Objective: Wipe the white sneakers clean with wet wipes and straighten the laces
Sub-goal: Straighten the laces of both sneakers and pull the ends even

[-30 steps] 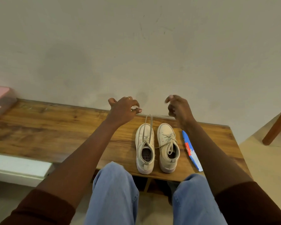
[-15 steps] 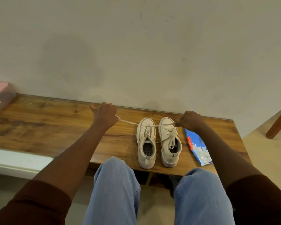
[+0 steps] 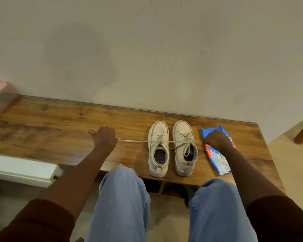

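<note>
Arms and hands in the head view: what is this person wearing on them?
The left sleeve and right sleeve are dark maroon and end near the elbows, leaving the forearms uncovered. The left hand has a small ring on one finger; the right hand shows none. No gloves or watch visible.

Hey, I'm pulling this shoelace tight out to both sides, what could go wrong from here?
The pale lace crosses the white canvas sneaker nearest the blue plastic wipes pack; pulling harder might drag or tip it. Your right hand is over that pack and could knock it off the wooden bench.
</note>
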